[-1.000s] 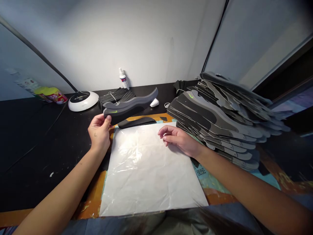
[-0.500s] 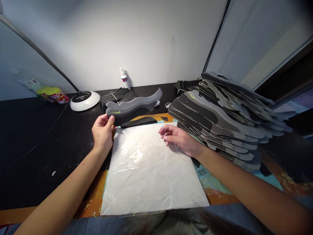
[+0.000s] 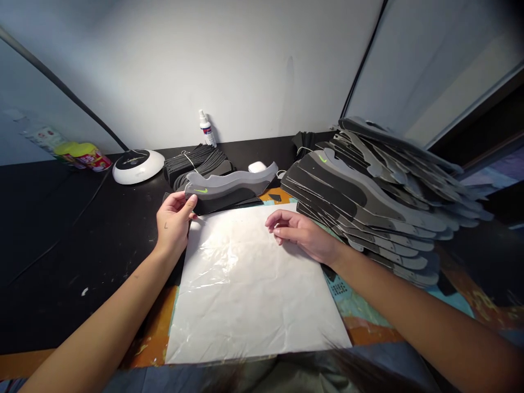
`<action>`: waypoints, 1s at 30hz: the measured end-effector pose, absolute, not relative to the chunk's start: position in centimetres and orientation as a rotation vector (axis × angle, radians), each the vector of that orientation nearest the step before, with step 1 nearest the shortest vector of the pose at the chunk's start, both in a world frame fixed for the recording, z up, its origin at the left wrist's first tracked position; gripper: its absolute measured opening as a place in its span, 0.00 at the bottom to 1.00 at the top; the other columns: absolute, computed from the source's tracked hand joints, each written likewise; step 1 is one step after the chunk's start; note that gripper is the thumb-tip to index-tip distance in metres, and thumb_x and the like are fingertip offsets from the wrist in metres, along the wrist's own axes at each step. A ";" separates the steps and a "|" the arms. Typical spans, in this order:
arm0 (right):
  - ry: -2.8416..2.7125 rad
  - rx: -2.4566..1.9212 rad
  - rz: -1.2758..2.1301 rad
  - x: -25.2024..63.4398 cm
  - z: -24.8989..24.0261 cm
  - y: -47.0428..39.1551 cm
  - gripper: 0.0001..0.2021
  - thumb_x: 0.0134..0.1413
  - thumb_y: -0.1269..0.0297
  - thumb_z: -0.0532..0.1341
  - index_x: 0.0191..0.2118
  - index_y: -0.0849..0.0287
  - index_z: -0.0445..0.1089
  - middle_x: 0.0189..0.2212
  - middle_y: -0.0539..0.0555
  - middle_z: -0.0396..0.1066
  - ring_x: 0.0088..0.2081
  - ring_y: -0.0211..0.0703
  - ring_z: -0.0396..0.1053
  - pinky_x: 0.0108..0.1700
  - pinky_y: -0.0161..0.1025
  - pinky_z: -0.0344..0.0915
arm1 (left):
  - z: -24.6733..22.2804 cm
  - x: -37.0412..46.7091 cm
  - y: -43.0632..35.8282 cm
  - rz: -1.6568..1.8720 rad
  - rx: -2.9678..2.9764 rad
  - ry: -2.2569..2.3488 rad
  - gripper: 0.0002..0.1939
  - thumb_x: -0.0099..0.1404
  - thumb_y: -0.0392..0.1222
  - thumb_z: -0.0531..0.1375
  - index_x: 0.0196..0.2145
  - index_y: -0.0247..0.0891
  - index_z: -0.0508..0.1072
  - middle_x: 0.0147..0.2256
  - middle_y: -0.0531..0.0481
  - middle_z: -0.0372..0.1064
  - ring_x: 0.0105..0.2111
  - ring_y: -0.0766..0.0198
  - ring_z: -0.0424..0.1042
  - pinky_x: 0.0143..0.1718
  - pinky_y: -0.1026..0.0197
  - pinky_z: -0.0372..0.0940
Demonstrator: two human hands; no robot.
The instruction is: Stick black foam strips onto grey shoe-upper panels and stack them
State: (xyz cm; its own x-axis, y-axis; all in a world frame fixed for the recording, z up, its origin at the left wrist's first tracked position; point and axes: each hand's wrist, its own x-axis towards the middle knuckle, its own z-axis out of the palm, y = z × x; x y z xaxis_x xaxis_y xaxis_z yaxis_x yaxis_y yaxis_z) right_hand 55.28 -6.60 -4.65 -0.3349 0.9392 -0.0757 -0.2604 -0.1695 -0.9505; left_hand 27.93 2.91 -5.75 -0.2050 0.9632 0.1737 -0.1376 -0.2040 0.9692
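Note:
A grey and black shoe upper piece with a small green swoosh is pinched at its left end by my left hand, thumb on top. Its free end stretches right, past the far edge of a white plastic-covered sheet. Over the right part of that sheet rests my right hand, loosely curled, fingers apart from the thumb and holding nothing. Close by on the right lies a large fanned pile of similar shoe upper pieces. Dark cut pieces lie partly hidden under the held piece.
Tied bundles of black strips sit at the back, near a white spray bottle and a small white case. A round white lamp base and a yellow-red package stand at the left. Behind rises a wall.
The held shoe upper piece has come down and a little right, its far end lower, uncovering the white case behind. My right hand has stayed in place.

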 end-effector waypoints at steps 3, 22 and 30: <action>-1.158 -0.902 1.662 55.2 -4.7 -6.6 0.06 0.51 0.70 0.66 0.36 0.56 0.75 0.34 0.49 0.67 0.30 0.33 0.62 0.33 0.32 0.62 | -5.7 27.9 2.9 1.549 1.114 1.132 0.18 0.48 0.45 0.74 0.33 0.37 0.75 0.31 0.54 0.72 0.17 0.76 0.60 0.16 0.72 0.61; -1.171 -0.877 1.663 55.3 -4.8 -6.6 0.06 0.50 0.70 0.66 0.37 0.57 0.75 0.34 0.49 0.68 0.30 0.33 0.63 0.34 0.33 0.63 | -5.9 28.0 3.1 1.459 1.322 0.958 0.18 0.49 0.43 0.74 0.31 0.38 0.69 0.29 0.55 0.66 0.20 0.74 0.62 0.18 0.73 0.63; -1.195 -0.889 1.660 55.4 -4.8 -6.6 0.06 0.51 0.69 0.65 0.37 0.57 0.74 0.33 0.49 0.68 0.30 0.34 0.63 0.34 0.34 0.62 | -5.7 27.6 2.6 1.287 1.456 1.028 0.14 0.54 0.44 0.68 0.32 0.39 0.67 0.27 0.56 0.63 0.18 0.72 0.59 0.17 0.69 0.59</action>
